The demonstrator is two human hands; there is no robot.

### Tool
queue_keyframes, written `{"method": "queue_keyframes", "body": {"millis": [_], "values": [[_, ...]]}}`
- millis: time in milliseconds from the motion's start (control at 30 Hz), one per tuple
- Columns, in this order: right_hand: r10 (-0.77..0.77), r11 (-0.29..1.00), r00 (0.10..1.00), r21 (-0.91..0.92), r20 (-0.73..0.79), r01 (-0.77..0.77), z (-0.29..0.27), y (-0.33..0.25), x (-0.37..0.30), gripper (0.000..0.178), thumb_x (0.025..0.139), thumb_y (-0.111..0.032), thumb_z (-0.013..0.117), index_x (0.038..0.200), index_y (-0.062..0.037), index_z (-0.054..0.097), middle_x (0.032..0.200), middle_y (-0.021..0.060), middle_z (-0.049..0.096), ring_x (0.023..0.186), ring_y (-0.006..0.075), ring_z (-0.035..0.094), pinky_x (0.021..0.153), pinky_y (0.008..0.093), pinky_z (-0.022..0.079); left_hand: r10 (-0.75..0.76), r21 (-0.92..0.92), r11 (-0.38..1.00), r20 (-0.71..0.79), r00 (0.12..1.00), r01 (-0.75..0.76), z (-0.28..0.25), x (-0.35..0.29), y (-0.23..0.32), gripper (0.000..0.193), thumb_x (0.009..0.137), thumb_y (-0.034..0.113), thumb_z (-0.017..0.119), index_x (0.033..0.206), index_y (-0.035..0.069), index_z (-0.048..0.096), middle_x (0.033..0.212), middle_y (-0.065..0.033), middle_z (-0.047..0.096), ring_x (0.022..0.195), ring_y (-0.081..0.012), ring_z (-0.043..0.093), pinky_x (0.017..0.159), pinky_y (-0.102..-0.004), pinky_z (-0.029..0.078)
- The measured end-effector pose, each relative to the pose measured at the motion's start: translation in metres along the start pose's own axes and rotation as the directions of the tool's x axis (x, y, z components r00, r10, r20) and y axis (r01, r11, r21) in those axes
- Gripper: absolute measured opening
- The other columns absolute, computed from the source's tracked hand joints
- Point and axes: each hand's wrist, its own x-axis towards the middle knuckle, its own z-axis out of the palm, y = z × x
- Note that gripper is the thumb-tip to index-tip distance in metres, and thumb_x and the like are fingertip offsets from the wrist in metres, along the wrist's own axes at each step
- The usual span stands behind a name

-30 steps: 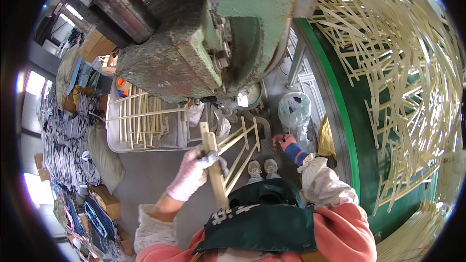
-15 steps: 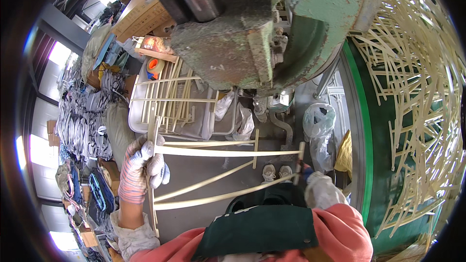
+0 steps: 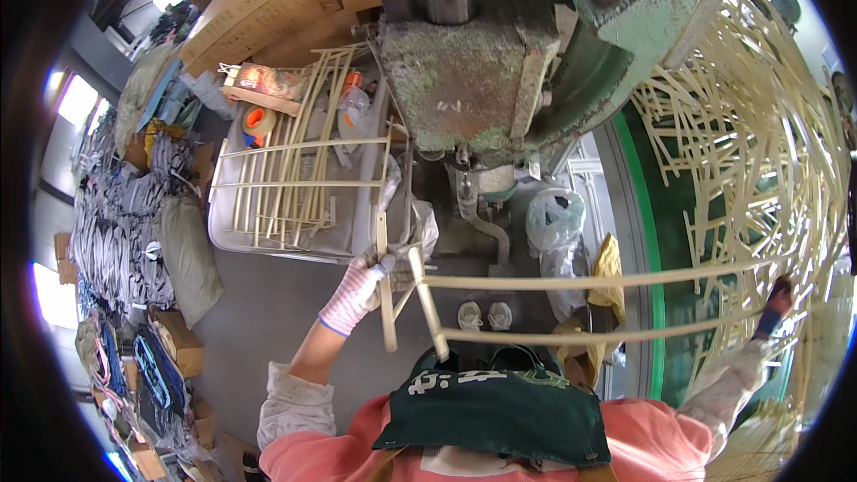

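Nearest: pale wooden frame (image 3: 553,283), before the person's body, two long rails running right from a crossbar (image 3: 428,303); short bar (image 3: 386,286) just left of it. Likely fault: the rails' right ends, reaching over loose slats (image 3: 750,152) on the green counter (image 3: 676,303), could snag there, straining the joints if pulled.
Left hand (image 3: 359,293), striped glove: fingers closed around the short bar, tips near the crossbar.
Right hand (image 3: 778,296), dark glove, by the rails' right ends: blurred; grip cannot be told.
Far left: white tub (image 3: 344,236), more slatted pieces inside.
Far centre: worn green machine (image 3: 455,80).
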Motion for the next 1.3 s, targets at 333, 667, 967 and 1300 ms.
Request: {"method": "queue_keyframes", "body": {"millis": [333, 667, 967, 1300], "values": [[-0.649, 0.739, 0.758, 0.182, -0.071, 0.649, 0.097, -0.309, -0.148, 0.042, 0.091, -0.029, 0.041, 0.114, 0.0031, 0.054, 0.098, 0.016, 0.061, 0.087, 0.0269, 0.059, 0.075, 0.0355, 0.048, 0.027, -0.148, 0.989, 0.106, 0.994, -0.011, 0.042, 0.032, -0.011, 0.012, 0.09, 0.01, 0.051, 0.1, 0.006, 0.049, 0.089, -0.0189, 0.064, 0.066, -0.0219, 0.065, 0.053, -0.0274, 0.054], [-0.693, 0.714, -0.165, 0.701, 0.702, -0.014, 0.257, -0.491, -0.414, 0.042, 0.093, -0.029, 0.037, 0.123, -0.0018, 0.044, 0.113, 0.012, 0.051, 0.102, 0.0237, 0.05, 0.086, 0.0352, 0.04, 0.168, -0.165, 0.966, -0.193, 0.967, -0.201, 0.105, 0.053, -0.024, 0.026, 0.079, 0.006, 0.068, 0.092, 0.009, 0.046, 0.077, -0.0109, 0.065, 0.047, -0.0136, 0.055, 0.037, -0.0211, 0.037], [-0.692, 0.523, -0.463, -0.057, 0.554, -0.851, 0.308, -0.489, -0.432, 0.04, 0.095, -0.017, 0.036, 0.133, -0.0061, 0.036, 0.137, 0.0103, 0.039, 0.126, 0.0209, 0.04, 0.105, 0.0348, 0.031, 0.322, -0.102, 0.922, -0.336, 0.885, -0.374, 0.139, 0.074, -0.001, 0.02, 0.075, 0.004, 0.071, 0.082, 0.006, 0.052, 0.063, -0.0015, 0.056, 0.046, -0.0092, 0.049, 0.04, -0.0231, 0.039], [-0.986, 0.154, 0.158, 0.664, 0.055, 0.732, 0.354, -0.47, -0.408, 0.032, 0.065, -0.001, 0.062, 0.094, -0.0122, 0.066, 0.106, 0.0097, 0.062, 0.09, 0.0303, 0.059, 0.074, 0.039, 0.05, 0.315, -0.037, 0.936, -0.361, 0.878, -0.35, 0.137, 0.092, -0.006, 0.024, 0.073, 0.0, 0.07, 0.081, 0.006, 0.048, 0.059, -0.0019, 0.055, 0.043, -0.0099, 0.051, 0.036, -0.0215, 0.036]]}}
